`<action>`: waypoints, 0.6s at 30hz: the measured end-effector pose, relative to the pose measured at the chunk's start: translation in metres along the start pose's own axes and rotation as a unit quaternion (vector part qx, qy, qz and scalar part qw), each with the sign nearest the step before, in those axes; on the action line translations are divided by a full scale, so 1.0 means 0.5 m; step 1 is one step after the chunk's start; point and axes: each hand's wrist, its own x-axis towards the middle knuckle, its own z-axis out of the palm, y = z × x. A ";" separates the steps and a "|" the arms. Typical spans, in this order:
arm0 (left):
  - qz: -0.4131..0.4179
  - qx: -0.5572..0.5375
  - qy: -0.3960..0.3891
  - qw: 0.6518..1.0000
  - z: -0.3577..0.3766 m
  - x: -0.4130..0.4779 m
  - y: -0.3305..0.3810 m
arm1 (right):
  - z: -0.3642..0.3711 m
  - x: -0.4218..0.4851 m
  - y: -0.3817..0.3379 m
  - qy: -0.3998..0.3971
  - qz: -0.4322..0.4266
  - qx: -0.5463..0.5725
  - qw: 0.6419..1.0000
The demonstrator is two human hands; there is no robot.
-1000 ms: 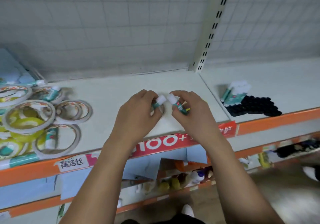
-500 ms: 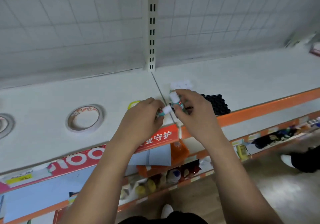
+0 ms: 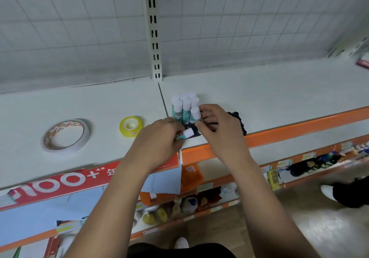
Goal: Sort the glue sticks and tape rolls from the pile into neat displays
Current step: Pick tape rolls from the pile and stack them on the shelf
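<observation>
Closest, the left hand curls around a glue stick lying sideways over the shelf front. Just beside it, the right hand pinches a second glue stick upright against a standing cluster of glue sticks. Left lie a yellow tape roll and a large tape roll, apart. Behind rises a slotted post.

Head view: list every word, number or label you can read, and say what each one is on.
"100+": on the red strip along the front edge of the shelf; the marks after it are blurred and partly hidden.
Labels on the glue sticks: too blurred to read.
Price tags on the lower shelf edge: too small to read.
</observation>
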 end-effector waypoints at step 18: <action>0.021 0.017 0.003 1.000 0.015 0.002 0.009 | 0.017 0.009 0.006 0.043 0.013 0.020 0.999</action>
